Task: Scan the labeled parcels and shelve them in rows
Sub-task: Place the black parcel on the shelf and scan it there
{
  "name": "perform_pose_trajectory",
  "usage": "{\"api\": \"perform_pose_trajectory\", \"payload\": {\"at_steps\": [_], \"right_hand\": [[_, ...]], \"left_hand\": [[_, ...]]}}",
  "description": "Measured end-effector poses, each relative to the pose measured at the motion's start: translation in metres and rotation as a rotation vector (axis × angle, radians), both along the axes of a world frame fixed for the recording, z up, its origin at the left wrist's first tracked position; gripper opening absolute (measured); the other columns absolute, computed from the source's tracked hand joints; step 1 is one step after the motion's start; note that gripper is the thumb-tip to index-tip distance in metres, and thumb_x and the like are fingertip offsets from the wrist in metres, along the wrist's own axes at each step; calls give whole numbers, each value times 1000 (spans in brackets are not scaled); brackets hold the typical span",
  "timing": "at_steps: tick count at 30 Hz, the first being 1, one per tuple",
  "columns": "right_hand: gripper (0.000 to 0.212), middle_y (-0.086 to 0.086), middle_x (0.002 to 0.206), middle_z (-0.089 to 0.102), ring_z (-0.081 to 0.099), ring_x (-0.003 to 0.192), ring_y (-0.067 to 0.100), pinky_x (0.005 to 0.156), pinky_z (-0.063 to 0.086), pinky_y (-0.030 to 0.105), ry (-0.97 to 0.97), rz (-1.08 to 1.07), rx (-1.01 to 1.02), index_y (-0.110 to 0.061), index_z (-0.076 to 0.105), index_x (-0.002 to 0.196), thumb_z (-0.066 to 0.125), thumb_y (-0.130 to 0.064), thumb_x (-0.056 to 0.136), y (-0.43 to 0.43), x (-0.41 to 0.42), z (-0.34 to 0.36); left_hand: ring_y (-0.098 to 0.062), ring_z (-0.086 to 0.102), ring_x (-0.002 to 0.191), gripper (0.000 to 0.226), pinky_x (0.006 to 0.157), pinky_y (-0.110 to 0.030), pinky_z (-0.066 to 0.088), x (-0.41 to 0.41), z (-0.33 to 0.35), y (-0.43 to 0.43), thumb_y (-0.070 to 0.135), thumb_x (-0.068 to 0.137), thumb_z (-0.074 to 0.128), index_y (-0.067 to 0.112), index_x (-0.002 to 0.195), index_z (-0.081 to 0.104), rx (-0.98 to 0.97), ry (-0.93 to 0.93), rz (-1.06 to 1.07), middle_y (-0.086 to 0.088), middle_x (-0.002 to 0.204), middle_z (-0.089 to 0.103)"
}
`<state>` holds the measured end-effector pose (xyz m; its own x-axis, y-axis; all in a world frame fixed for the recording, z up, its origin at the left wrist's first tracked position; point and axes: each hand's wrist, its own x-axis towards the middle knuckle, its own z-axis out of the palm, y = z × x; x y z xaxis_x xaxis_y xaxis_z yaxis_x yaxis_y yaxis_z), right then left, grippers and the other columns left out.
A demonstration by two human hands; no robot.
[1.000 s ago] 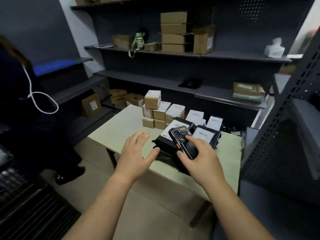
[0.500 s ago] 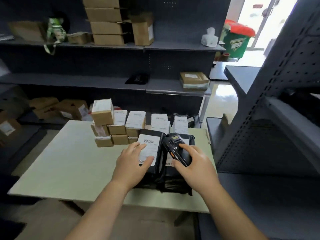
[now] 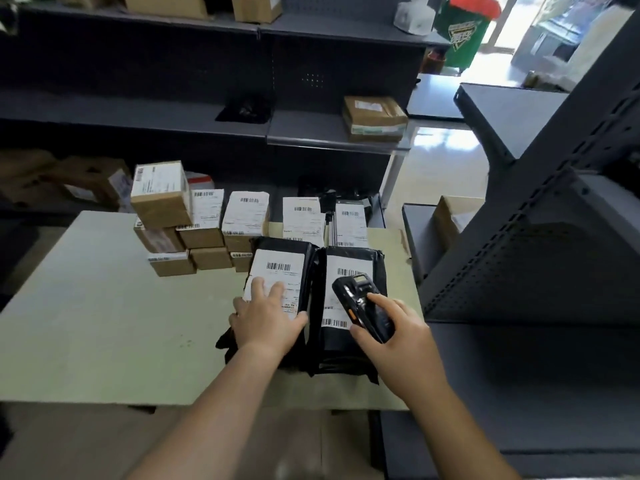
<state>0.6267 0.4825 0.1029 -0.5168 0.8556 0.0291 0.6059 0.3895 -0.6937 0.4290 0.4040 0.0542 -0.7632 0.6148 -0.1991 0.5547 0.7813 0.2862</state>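
A black handheld scanner (image 3: 362, 306) is gripped in the right hand (image 3: 398, 337) above the right black parcel (image 3: 349, 327) on the table (image 3: 86, 323). The left black parcel (image 3: 280, 271) beside it is pressed flat by the left hand (image 3: 265, 320), fingers spread on its label.

Black parcels (image 3: 349, 348) with white barcoded labels (image 3: 277, 275), pale green table (image 3: 104, 323).

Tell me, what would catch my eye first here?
Two black mailer bags with white barcode labels lie side by side on the pale table. The left hand rests flat on the left bag; the right hand holds a dark handheld scanner over the right one. Behind them stand small labelled cardboard boxes.
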Motion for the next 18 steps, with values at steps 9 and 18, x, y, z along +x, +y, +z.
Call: {"api": "perform_pose_trajectory", "payload": {"at_steps": [9,18], "right_hand": [[52,-17,117,59,57,105,5,87,47,23,29,17,-7,-35,61,127,75,-45,78,2,-8,-4],[51,-25,113,52,49,95,-5,76,39,14,73,39,30,-41,57,128,72,-48,80,-2,-9,51]], "left_hand": [[-31,40,113,71,93,-39,40,-1,-5,-9,56,75,64,30,137,44,96,11,21,6,145,27],[-24,34,118,68,102,-39,33,0,53,-25,55,73,68,32,134,50,417,131,21,10,141,30]]}}
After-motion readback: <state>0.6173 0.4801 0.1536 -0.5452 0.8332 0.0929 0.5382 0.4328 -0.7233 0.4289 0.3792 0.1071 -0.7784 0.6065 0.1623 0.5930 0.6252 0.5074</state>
